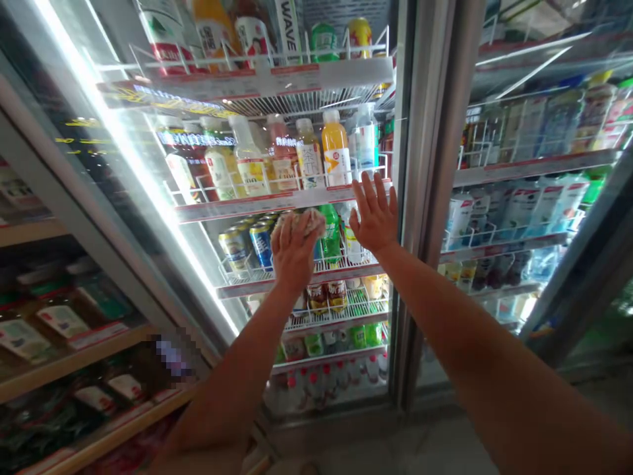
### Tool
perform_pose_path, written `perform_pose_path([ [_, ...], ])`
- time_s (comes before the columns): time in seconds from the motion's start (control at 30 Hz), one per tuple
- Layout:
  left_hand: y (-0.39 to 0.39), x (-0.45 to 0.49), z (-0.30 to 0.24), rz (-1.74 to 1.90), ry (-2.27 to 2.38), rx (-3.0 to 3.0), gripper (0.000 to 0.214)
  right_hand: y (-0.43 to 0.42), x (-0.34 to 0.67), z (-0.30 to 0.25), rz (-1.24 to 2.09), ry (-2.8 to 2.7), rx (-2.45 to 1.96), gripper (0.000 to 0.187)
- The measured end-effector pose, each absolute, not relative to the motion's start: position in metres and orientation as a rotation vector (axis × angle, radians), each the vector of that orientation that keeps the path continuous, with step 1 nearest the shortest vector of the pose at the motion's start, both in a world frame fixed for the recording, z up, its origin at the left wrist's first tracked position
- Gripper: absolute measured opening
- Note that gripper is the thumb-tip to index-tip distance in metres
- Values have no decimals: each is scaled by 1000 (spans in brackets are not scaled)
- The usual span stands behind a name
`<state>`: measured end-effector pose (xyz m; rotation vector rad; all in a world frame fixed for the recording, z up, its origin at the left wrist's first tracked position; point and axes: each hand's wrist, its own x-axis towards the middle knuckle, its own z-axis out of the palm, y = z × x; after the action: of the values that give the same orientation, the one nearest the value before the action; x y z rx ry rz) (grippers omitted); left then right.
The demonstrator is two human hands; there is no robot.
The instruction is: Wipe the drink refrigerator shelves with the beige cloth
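My left hand [293, 254] presses a crumpled pale cloth [312, 223] against the glass door [316, 148] of a drinks fridge. To its right, my right hand [374, 214] rests on the same glass near the door frame, palm down with the fingers spread, holding nothing. Behind the glass, close to the hands, stand a green bottle [330, 234], an orange drink bottle [336, 148] and blue cans [261, 244]. The cloth is partly hidden under my left fingers.
A metal door frame [426, 165] runs upright beside my right hand. Further right, another fridge section holds cartons [521, 204] and bottles. On the left, wooden shelves [89, 356] carry dark bottles. A bright light strip [133, 165] runs down the fridge's left side.
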<state>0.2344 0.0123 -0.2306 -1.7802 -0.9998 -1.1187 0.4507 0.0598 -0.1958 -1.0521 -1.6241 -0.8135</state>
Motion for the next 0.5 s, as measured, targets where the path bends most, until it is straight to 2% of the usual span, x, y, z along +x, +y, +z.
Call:
perform_pose_path([
  [0.1,15,228,-214,-1269,-1018,-1615,46,59,451,-196,-793,-1628,-1040,59],
  [0.33,-1,223,-283,-977,-869,-1871,49,61,450,-196,-827,-1610,-1040,59],
  [0.5,11,217,-235,-1144,-839,-1744,54,62,450,-197,-931,-1569,-1039,58],
])
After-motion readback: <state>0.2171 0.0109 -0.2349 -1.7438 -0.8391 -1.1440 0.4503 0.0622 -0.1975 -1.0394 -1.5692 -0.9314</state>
